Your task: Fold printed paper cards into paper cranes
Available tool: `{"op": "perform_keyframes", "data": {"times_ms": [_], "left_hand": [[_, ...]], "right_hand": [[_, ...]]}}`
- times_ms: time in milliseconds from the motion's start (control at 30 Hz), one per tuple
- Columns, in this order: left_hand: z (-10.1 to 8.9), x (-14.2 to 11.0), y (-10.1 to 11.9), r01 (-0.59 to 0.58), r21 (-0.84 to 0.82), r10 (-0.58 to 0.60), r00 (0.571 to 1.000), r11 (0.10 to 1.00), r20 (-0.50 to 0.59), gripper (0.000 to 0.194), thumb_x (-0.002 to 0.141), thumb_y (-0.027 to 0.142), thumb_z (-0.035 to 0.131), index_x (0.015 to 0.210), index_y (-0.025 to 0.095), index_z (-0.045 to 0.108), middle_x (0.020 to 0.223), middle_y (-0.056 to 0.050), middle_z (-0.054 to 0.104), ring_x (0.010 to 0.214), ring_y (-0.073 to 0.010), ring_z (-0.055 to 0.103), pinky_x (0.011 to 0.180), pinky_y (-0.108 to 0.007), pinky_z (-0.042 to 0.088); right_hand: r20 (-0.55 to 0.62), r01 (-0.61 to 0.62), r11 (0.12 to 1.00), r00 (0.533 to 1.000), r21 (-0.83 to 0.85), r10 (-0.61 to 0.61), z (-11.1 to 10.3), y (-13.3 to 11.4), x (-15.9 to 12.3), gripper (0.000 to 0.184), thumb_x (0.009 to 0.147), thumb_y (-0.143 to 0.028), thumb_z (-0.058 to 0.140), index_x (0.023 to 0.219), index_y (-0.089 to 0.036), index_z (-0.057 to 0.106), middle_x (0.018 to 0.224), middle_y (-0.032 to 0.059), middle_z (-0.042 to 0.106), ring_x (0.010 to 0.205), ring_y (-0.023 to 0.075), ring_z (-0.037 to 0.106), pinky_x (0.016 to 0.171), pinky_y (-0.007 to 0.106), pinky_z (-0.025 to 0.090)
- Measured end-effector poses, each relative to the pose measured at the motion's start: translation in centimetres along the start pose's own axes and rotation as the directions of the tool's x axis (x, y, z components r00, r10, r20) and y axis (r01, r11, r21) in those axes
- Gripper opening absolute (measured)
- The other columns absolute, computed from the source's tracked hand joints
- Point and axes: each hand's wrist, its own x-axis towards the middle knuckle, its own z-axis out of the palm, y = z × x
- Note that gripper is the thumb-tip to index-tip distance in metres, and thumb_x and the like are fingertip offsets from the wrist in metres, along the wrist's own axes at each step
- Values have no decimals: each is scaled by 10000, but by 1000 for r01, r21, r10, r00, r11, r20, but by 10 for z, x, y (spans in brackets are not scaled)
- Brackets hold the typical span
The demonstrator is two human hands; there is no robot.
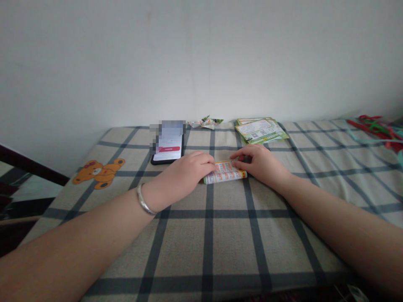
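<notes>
A folded printed paper leaflet point(225, 173), white with orange and green print, lies on the checked tablecloth between my two hands. My left hand point(197, 165) wears a silver bangle at the wrist, and its closed fingers and thumb grip the leaflet's left end. At the right end, my right hand point(255, 161) has its thumb and fingers bent over the far corner of the same leaflet, pinching it. The near edge of the paper looks rounded, as at a fold. Some fingertips of both hands are hidden behind the paper or the hand itself.
A phone point(168, 144) with a lit screen lies behind my left hand. Folded paper pieces point(206, 122) sit by the wall, with a stack of green leaflets point(261, 130) to their right. Red and green items point(378, 130) lie far right; a bear picture point(99, 173) is at left.
</notes>
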Motion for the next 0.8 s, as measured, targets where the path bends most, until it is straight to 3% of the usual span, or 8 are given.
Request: {"op": "perform_keyframes", "data": {"times_ms": [233,367,600,700,800], "left_hand": [[-11,-5,6,-17,63,10,995,998,102,418,877,58,401,1244,150,579,1238,-89,621,1150,-205,556,1043,-358,434],[-18,-6,11,13,14,-15,980,1000,196,530,820,75,435,1320,217,537,1347,-47,578,1233,-193,526,1103,-349,383],[-20,-9,14,13,40,-22,977,999,212,473,846,134,438,1298,201,562,1360,-64,566,1276,-208,496,1131,-357,346],[-24,-8,17,32,51,-42,977,998,208,457,823,146,471,1263,193,586,1365,-86,545,1243,-229,524,1096,-367,387],[-29,-6,21,62,55,-73,966,997,246,436,798,147,488,1213,185,618,1269,-98,588,1123,-237,594,1007,-373,462]], "right_hand": [[-10,12,1000,1000,20,-12,0,1,0,120,820,-264,667,898,-223,748,866,28,744,776,176,653,691,309,477],[-13,13,1000,1000,25,-13,1,2,-1,93,825,-240,664,875,-217,739,863,28,739,784,173,653,716,308,477],[-108,36,996,994,81,-27,0,1,-3,119,856,-231,608,885,-219,723,859,30,728,786,175,645,697,305,482],[-91,178,982,981,70,-171,-3,-6,-7,139,878,-206,573,891,-210,711,859,40,714,815,173,638,734,304,488],[28,397,914,916,82,-400,-3,-13,-12,162,904,-236,568,988,-215,705,923,48,716,858,169,641,784,308,496]]}}
